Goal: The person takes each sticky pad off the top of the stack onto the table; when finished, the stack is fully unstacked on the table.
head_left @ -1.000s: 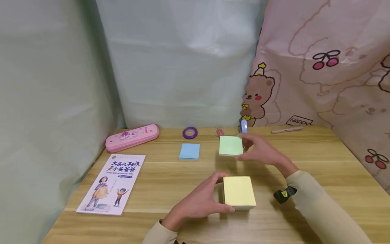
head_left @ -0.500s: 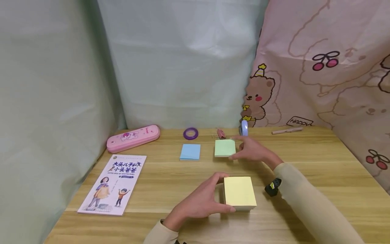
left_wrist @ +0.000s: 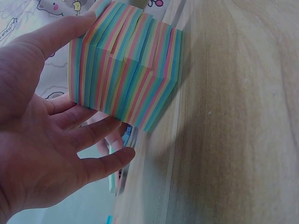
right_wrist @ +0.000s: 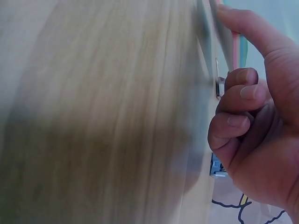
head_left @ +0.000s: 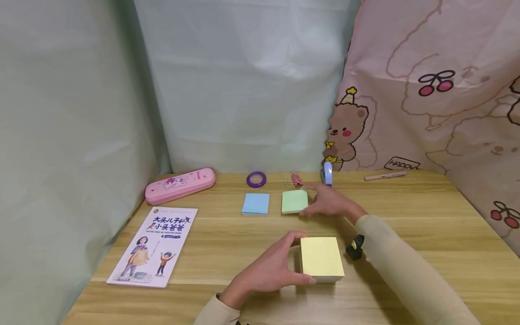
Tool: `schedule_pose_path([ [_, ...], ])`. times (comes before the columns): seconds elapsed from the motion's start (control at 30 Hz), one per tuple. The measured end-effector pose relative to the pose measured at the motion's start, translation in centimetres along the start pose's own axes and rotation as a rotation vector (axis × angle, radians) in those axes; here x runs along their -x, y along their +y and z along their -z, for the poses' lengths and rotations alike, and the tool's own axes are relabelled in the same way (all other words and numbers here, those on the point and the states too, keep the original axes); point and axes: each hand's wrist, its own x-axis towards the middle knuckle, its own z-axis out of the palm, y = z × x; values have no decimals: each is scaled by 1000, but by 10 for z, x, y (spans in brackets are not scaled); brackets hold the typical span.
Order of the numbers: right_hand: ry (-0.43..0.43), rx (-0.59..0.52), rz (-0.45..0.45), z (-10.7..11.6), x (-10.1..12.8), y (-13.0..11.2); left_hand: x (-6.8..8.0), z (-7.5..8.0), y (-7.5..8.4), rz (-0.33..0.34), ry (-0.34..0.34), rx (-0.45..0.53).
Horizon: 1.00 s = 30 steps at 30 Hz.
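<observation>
My left hand [head_left: 273, 265] grips a thick block of sticky notes [head_left: 322, 256] with a yellow top sheet, thumb on the near side and fingers at the far side. Coloured layers of this block [left_wrist: 126, 65] show in the left wrist view, its lower edge close to the tabletop. Farther back, my right hand [head_left: 328, 201] pinches a thin green sticky note pad [head_left: 294, 201] by its right side. A blue sticky note pad [head_left: 255, 204] lies just left of the green one. In the right wrist view the other fingers of my right hand [right_wrist: 266, 116] are curled in.
A purple tape roll [head_left: 256, 179], a pink binder clip [head_left: 296, 180], a blue stapler-like object [head_left: 327, 173] and a pen [head_left: 385, 176] line the back of the wooden table [head_left: 219, 253]. At the left are a pink pencil case [head_left: 180, 186] and a booklet [head_left: 152, 247].
My right hand has carried the green sticky note pad left and down, close to the blue pad at table level. The left hand has stayed on the yellow-topped block.
</observation>
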Motion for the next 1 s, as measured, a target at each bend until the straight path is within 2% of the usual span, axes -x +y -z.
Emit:
schedule_pose_path([
  [0.37, -14, 87, 2, -4, -7, -5, 1, 0, 1, -5, -1, 1],
  [0.7, -54, 176, -35, -8, -11, -8, 1, 0, 0, -1, 3, -1],
  [1.0, -66, 205, -75, -7, -10, -14, 1, -1, 0, 3, 1, 0],
])
